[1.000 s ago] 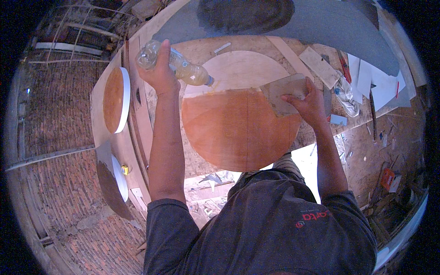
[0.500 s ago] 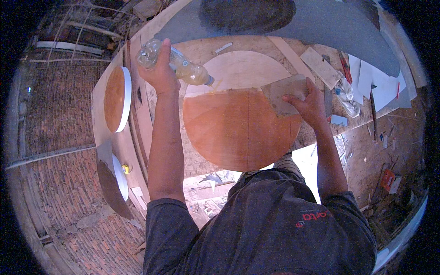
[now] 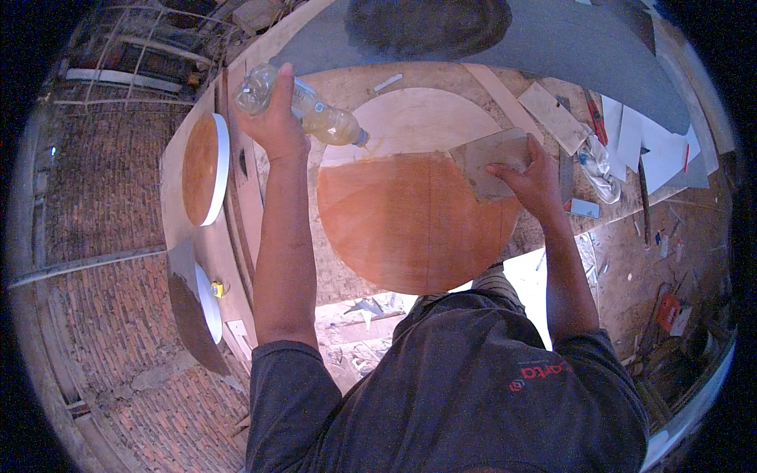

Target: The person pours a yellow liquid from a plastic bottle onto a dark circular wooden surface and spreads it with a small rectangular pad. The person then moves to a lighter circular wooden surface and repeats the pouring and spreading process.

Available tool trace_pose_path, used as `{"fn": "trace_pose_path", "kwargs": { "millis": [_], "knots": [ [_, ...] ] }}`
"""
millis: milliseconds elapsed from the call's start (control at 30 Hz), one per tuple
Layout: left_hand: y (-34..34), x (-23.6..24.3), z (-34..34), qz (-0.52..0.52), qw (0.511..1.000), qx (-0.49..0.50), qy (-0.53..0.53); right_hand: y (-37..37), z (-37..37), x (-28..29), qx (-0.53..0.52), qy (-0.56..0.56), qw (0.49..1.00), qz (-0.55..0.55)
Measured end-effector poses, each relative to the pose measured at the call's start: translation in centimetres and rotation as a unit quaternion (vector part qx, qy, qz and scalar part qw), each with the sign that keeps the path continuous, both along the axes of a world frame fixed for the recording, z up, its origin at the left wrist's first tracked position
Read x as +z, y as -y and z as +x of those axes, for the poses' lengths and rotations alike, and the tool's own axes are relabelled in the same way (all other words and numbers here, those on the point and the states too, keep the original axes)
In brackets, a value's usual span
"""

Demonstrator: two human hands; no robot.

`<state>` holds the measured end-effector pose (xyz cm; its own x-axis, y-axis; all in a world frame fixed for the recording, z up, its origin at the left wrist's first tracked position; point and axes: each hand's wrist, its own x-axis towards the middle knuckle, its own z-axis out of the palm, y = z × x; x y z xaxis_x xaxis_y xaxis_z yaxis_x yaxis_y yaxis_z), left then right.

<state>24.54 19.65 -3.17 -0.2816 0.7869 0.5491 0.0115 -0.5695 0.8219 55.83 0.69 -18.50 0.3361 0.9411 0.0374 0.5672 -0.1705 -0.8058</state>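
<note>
My left hand (image 3: 276, 126) is closed around a transparent plastic bottle (image 3: 331, 124) with yellowish liquid in it. Its blue-tipped neck tilts down over a round wooden board (image 3: 418, 229), and a thin yellowish trickle shows just under the tip. The lower part of the board is orange-brown; its upper part is pale. At the right of the disc, my right hand (image 3: 538, 183) grips a flat greyish-brown spreader plate (image 3: 489, 164) by its right end. The plate lies over the board's edge; whether it touches the surface I cannot tell.
The board lies on a wooden workbench (image 3: 331, 272). A grey sheet (image 3: 568, 67) with a dark oval patch covers the far side. Right of the disc are a white cloth (image 3: 597, 169) and a small white box (image 3: 583, 208). White-edged round pieces (image 3: 206, 169) and a yellow tape measure (image 3: 218, 289) are at left.
The yellowish trickle under the bottle's tip is a little longer. Both hands keep almost the same place, and the whole view has shifted very slightly.
</note>
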Motion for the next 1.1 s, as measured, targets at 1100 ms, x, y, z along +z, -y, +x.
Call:
{"fn": "trace_pose_path", "kwargs": {
  "millis": [1100],
  "knots": [
    [3.4, 13.5, -0.1, -0.039, 0.988, -0.112, 0.098, 0.2, 0.8, -0.5, 0.001, 0.015, 1.000, -0.027]
  ]
}}
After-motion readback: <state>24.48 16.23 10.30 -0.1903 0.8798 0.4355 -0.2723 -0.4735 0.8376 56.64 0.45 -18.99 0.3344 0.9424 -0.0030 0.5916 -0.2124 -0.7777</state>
